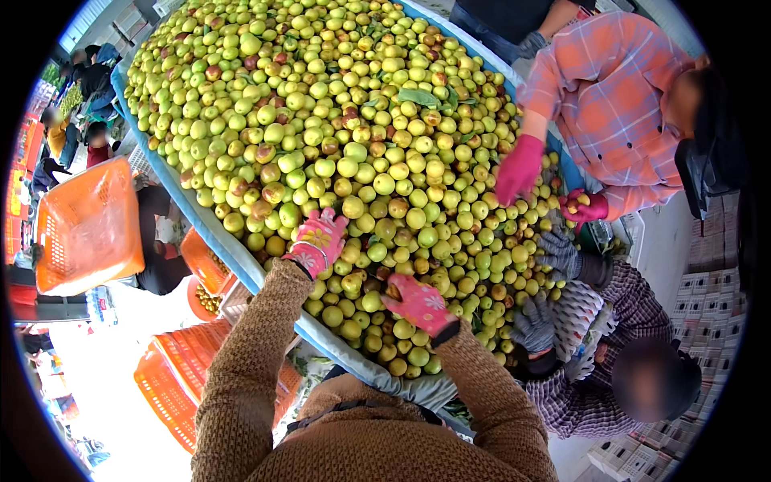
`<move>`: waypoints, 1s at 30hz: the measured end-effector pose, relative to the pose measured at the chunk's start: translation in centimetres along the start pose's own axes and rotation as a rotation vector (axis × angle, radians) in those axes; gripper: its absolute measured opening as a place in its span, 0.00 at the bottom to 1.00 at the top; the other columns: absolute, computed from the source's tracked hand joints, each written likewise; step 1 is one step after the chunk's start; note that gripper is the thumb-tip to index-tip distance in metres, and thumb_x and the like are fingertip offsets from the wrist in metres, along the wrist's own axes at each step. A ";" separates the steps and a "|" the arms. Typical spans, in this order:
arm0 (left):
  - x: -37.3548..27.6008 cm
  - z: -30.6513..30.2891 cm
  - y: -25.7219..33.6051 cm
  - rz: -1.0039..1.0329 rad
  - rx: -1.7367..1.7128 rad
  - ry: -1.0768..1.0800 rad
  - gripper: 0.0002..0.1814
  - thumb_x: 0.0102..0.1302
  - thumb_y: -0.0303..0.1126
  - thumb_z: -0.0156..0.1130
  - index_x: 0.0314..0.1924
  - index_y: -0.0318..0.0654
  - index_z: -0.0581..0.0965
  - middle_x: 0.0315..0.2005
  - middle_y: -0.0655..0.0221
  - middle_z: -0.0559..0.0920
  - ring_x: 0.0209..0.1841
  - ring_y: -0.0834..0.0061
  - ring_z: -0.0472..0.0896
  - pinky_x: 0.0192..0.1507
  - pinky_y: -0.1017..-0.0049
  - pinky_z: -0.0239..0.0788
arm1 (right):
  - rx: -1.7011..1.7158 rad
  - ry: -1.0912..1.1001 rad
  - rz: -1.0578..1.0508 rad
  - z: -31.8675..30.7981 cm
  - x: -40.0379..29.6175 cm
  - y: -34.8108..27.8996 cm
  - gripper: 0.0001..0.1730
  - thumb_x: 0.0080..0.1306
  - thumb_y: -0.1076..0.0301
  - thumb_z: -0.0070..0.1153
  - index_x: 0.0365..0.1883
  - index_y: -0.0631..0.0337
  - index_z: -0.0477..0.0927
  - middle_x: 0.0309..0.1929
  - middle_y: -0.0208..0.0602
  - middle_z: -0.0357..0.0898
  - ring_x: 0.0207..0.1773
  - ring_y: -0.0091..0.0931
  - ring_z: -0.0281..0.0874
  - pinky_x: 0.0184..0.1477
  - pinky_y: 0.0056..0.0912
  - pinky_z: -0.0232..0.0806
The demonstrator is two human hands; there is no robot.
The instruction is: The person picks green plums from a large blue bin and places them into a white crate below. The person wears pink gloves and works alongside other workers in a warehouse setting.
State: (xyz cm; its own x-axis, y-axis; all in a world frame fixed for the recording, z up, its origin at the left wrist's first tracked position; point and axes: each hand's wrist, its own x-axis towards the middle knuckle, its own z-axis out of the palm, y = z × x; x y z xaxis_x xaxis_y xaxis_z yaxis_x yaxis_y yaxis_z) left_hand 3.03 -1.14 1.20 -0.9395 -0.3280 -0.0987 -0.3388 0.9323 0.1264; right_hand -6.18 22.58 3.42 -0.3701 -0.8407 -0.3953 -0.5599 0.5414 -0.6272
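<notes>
A large heap of green and yellow-green jujube fruits (361, 156), several with reddish-brown patches, fills a bin before me. My left hand (319, 241), in a pink floral glove, rests over fruits near the padded blue rim (232, 247), its fingertips among them; whether it grips one is hidden. To the right and nearer my body, my right hand (417, 303), in a matching glove, has its fingers curled around a brownish jujube (393, 292). Green leaves (418, 97) lie on the heap farther off.
On the right, a co-worker in a plaid shirt (608, 102) reaches in with magenta gloves; another person's grey gloves (533, 325) are at the heap beside foam netting (575, 319). Orange plastic crates (90, 226) stand on the left. Stacked boxes (708, 313) are at the far right.
</notes>
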 end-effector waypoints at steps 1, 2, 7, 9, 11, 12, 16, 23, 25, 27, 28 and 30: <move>0.0 0.4 0.0 0.071 0.049 0.011 0.22 0.55 0.40 0.60 0.50 0.42 0.74 0.46 0.56 0.75 0.48 0.53 0.74 0.41 0.57 0.71 | 0.049 -0.015 0.056 -0.4 -1.1 0.2 0.28 0.63 0.45 0.53 0.56 0.50 0.69 0.48 0.47 0.76 0.47 0.43 0.77 0.48 0.42 0.69; -0.1 0.8 0.2 0.077 0.030 -0.003 0.22 0.55 0.40 0.60 0.49 0.40 0.74 0.46 0.55 0.76 0.47 0.53 0.75 0.41 0.57 0.72 | 0.077 -0.054 0.098 -0.3 -1.8 0.9 0.28 0.63 0.45 0.53 0.56 0.51 0.70 0.48 0.46 0.76 0.47 0.42 0.77 0.49 0.41 0.69; 0.0 1.1 2.0 0.060 -0.009 -0.188 0.19 0.54 0.37 0.59 0.45 0.37 0.73 0.38 0.57 0.79 0.39 0.56 0.79 0.39 0.58 0.72 | 0.756 -0.146 0.166 1.3 -5.1 4.0 0.29 0.65 0.45 0.54 0.51 0.60 0.72 0.46 0.39 0.77 0.47 0.34 0.78 0.48 0.33 0.69; -0.4 1.9 2.3 0.071 -0.013 -0.172 0.17 0.54 0.35 0.59 0.44 0.39 0.73 0.37 0.57 0.78 0.39 0.56 0.79 0.37 0.57 0.72 | 1.233 -0.055 0.223 1.7 -7.1 4.5 0.25 0.68 0.48 0.50 0.46 0.63 0.74 0.40 0.31 0.75 0.43 0.25 0.74 0.45 0.26 0.69; -0.9 1.8 3.1 0.022 -0.018 -0.186 0.17 0.54 0.34 0.58 0.45 0.40 0.72 0.37 0.57 0.78 0.39 0.57 0.80 0.37 0.57 0.72 | 1.708 -0.073 0.152 4.1 -8.4 7.4 0.24 0.68 0.48 0.49 0.44 0.62 0.74 0.41 0.37 0.76 0.42 0.30 0.77 0.39 0.30 0.73; -1.2 1.3 3.5 0.015 -0.069 -0.208 0.19 0.56 0.35 0.59 0.48 0.40 0.72 0.40 0.55 0.77 0.41 0.55 0.79 0.40 0.57 0.71 | 1.767 0.016 0.188 5.1 -8.5 7.8 0.22 0.69 0.48 0.47 0.42 0.61 0.74 0.38 0.36 0.74 0.42 0.29 0.77 0.34 0.31 0.75; -3.8 1.4 5.1 0.060 -0.452 -0.035 0.25 0.57 0.40 0.62 0.51 0.37 0.70 0.43 0.52 0.75 0.45 0.49 0.77 0.44 0.58 0.71 | 1.785 0.034 0.182 3.3 -9.8 3.8 0.20 0.70 0.51 0.46 0.46 0.59 0.73 0.41 0.35 0.76 0.42 0.28 0.77 0.36 0.35 0.76; -11.4 2.8 13.7 0.138 -0.963 0.064 0.16 0.61 0.36 0.60 0.48 0.39 0.74 0.38 0.54 0.78 0.41 0.52 0.79 0.42 0.62 0.72 | 1.756 0.015 0.127 4.8 -9.2 2.6 0.29 0.70 0.62 0.46 0.67 0.66 0.62 0.62 0.36 0.67 0.61 0.24 0.67 0.59 0.24 0.63; -13.3 4.0 15.1 0.166 -0.848 0.071 0.17 0.59 0.36 0.60 0.47 0.39 0.73 0.39 0.54 0.77 0.40 0.51 0.78 0.41 0.60 0.72 | 1.474 0.051 0.065 5.8 -9.2 2.2 0.30 0.70 0.63 0.46 0.67 0.66 0.60 0.64 0.36 0.65 0.61 0.24 0.66 0.60 0.26 0.62; -14.6 4.1 15.0 0.180 -0.779 0.016 0.16 0.59 0.35 0.59 0.47 0.39 0.74 0.40 0.57 0.77 0.40 0.51 0.78 0.39 0.59 0.71 | 1.426 0.034 0.039 6.0 -10.0 2.1 0.25 0.70 0.63 0.46 0.62 0.67 0.67 0.58 0.35 0.71 0.58 0.23 0.69 0.60 0.26 0.60; -15.1 3.0 14.9 0.195 -0.763 -0.044 0.15 0.59 0.35 0.58 0.46 0.39 0.74 0.40 0.58 0.77 0.40 0.52 0.78 0.39 0.59 0.71 | 1.444 0.027 0.057 5.9 -10.4 2.2 0.24 0.70 0.63 0.46 0.60 0.67 0.69 0.56 0.35 0.73 0.57 0.23 0.69 0.60 0.26 0.60; -16.2 0.8 14.6 0.218 -0.718 -0.077 0.13 0.62 0.35 0.56 0.45 0.39 0.74 0.39 0.60 0.77 0.40 0.54 0.78 0.39 0.61 0.71 | 1.460 0.046 0.088 6.2 -11.2 3.2 0.21 0.69 0.63 0.48 0.56 0.66 0.73 0.51 0.35 0.76 0.55 0.24 0.72 0.60 0.27 0.61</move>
State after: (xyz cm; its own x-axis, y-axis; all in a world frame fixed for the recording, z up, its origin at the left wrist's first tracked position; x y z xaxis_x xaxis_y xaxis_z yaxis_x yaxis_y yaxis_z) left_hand 13.37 17.93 3.90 -0.9918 -0.1113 -0.0633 -0.1201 0.6378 0.7608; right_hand 0.83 33.69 1.67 -0.4016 -0.7898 -0.4636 0.6877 0.0742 -0.7222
